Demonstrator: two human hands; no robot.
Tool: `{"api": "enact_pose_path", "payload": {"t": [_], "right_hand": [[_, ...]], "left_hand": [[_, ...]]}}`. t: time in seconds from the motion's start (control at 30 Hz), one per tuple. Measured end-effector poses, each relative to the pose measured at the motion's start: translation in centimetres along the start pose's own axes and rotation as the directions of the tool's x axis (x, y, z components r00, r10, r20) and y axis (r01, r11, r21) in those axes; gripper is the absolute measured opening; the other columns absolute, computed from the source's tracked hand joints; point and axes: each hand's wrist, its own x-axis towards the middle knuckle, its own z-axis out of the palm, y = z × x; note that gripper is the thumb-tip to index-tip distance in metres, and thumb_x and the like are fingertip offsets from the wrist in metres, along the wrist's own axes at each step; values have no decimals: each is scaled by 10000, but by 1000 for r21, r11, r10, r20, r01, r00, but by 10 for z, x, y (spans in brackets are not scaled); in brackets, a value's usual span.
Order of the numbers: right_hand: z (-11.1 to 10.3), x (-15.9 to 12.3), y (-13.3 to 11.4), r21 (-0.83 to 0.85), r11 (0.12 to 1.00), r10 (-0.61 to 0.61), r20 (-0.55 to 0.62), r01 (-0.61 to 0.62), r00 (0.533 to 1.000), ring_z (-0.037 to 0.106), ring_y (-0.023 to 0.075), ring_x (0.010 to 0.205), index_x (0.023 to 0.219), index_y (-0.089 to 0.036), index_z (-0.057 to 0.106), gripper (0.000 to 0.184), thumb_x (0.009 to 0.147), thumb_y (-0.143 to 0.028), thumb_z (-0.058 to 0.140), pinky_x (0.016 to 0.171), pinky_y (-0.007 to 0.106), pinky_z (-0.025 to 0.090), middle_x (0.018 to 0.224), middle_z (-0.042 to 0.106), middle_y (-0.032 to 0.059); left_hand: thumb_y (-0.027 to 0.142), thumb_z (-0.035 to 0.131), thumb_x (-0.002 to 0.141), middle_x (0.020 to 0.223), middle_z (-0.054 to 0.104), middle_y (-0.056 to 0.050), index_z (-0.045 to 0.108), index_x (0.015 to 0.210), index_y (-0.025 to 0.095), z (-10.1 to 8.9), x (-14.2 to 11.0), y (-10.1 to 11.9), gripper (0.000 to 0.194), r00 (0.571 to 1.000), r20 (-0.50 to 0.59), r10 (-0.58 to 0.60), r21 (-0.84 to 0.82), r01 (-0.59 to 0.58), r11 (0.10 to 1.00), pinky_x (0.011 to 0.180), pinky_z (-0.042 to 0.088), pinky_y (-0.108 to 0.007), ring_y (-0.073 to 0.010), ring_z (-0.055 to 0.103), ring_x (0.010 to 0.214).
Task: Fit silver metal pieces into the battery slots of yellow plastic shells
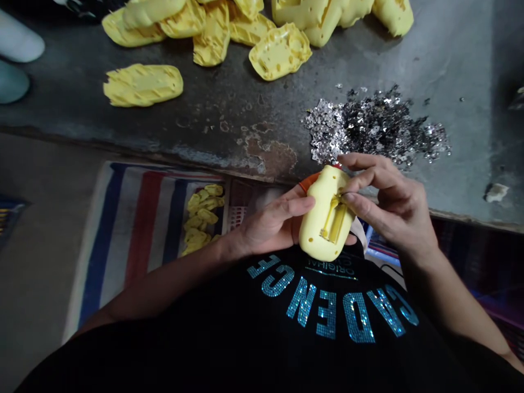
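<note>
A yellow plastic shell (pixel 321 218) with a slotted battery compartment is held in front of my chest, its narrower end towards the bench. My left hand (pixel 278 221) wraps it from the left side, thumb on its front face and fingers behind. My right hand (pixel 385 202) pinches a small metal piece (pixel 344 194) between thumb and forefinger at the upper end of the compartment; the fingertips partly hide it. Just beyond my right hand, a heap of small shiny metal pieces (pixel 376 128) lies on the bench. Something orange (pixel 310 181) shows behind the shell.
Several yellow shell halves (pixel 280 52) lie along the far side of the grey bench (pixel 204 120), one apart on the left (pixel 143 85). Below the bench edge, more yellow parts (pixel 202 218) sit beside a striped sheet (pixel 139 229). A whitish lump (pixel 496 192) rests at right.
</note>
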Motion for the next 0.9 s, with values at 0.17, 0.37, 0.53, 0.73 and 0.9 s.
{"api": "enact_pose_path", "payload": {"t": [0.17,0.37,0.53,0.73,0.9], "right_hand": [[-2,1,-4,-89,995,-49,-1,48,999,782,323,1321,991,-310,790,91,1062,-341,838,1214,600,579,1382,872,49],[-1,-1,-14,-273,958,-86,15,87,996,790,350,1300,968,-303,743,106,1064,-283,782,1166,627,601,1388,870,66],[2,-3,-19,-405,905,-126,34,129,991,800,346,1202,963,-303,727,146,1103,-282,764,1110,639,584,1369,882,80],[6,-11,-20,-486,855,-206,4,182,979,843,325,1112,1072,-299,779,69,1110,-250,810,999,571,568,1315,910,68],[1,-17,-20,-486,859,-216,-51,164,975,859,316,1077,1188,-338,833,145,1117,-219,790,990,568,599,1273,918,63]], "left_hand": [[472,968,985,1413,865,-79,786,1438,304,1,1,-2,516,1000,-6,-4,-15,4,1000,1199,680,-641,-348,846,1305],[481,997,953,1489,840,-65,741,1516,369,-7,-2,-7,628,998,-63,-23,27,24,999,1137,713,-599,-365,862,1296],[486,1002,959,1492,847,-56,614,1703,450,-18,-6,-13,839,993,-116,14,134,1,991,1043,723,-442,-326,882,1236],[500,1025,932,1479,853,-37,673,1646,418,-16,-4,-16,800,989,-141,50,105,-35,994,1028,712,-382,-292,872,1248],[600,985,947,1520,828,-118,722,1537,307,-11,-2,-12,709,997,-77,8,28,-6,1000,1108,724,-568,-392,847,1338]]}}
